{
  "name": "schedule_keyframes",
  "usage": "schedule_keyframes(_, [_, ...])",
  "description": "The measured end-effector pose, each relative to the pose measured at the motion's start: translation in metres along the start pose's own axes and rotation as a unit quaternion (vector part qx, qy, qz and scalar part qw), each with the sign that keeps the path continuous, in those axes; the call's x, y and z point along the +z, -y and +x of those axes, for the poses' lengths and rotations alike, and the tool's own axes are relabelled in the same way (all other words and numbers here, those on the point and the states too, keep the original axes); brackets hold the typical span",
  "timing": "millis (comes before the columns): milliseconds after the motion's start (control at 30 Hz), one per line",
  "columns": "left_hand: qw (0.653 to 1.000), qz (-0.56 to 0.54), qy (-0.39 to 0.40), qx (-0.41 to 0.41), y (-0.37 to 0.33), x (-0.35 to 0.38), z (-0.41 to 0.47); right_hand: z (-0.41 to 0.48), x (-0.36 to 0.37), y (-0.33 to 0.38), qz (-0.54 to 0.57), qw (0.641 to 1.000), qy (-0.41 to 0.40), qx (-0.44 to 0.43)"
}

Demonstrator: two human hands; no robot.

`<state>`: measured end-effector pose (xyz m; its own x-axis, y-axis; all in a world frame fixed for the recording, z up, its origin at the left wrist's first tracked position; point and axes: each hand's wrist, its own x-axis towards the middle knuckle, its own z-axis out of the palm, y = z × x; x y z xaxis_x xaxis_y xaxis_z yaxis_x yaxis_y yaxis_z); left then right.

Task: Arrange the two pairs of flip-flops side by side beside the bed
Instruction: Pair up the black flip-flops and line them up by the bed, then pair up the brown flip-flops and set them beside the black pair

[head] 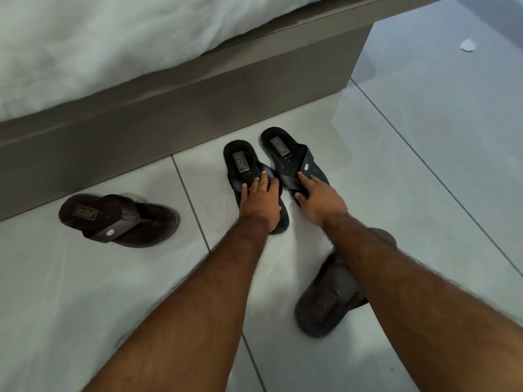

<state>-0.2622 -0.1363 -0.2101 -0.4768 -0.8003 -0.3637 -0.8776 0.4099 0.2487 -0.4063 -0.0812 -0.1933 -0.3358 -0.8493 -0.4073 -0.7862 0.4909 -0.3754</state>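
Two black flip-flops lie side by side on the tiled floor, heels toward the bed base. My left hand (261, 200) grips the left black flip-flop (242, 162) over its strap and toe end. My right hand (318, 198) grips the right black flip-flop (283, 149) the same way. A dark brown flip-flop (119, 220) lies apart to the left, turned sideways along the bed. Another dark brown flip-flop (325, 304) lies behind my right forearm, partly hidden by it.
The grey bed base (198, 94) runs diagonally across the top, with white bedding (113, 38) above it. A crumpled white scrap (468, 45) lies on the floor at the far right. Glossy floor tiles (424, 165) spread to the right.
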Motion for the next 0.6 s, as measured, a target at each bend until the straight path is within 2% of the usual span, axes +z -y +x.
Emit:
schedule_keyframes(100, [1.000,0.000,0.004,0.004,0.000,0.000,-0.004,-0.006,0.002,-0.001,0.010,1.000,0.015,-0.011])
schedule_keyframes(167, [1.000,-0.008,-0.009,0.017,0.002,-0.003,-0.007,-0.010,-0.001,0.001,0.057,0.998,0.015,-0.034])
schedule_keyframes(300, [0.989,-0.049,-0.136,0.035,0.022,-0.009,-0.026,-0.040,-0.013,-0.026,0.111,0.986,-0.101,-0.068])
schedule_keyframes(367, [0.982,-0.061,-0.179,-0.003,0.049,-0.011,-0.041,-0.070,-0.016,-0.059,0.067,0.989,-0.113,-0.063])
schedule_keyframes(500, [0.962,0.009,-0.252,-0.110,0.125,-0.015,-0.069,-0.124,-0.010,-0.122,-0.067,0.993,-0.050,-0.082])
schedule_keyframes(600, [0.947,0.034,-0.265,-0.181,0.172,-0.016,-0.084,-0.150,0.009,-0.138,-0.082,0.993,-0.002,-0.090])
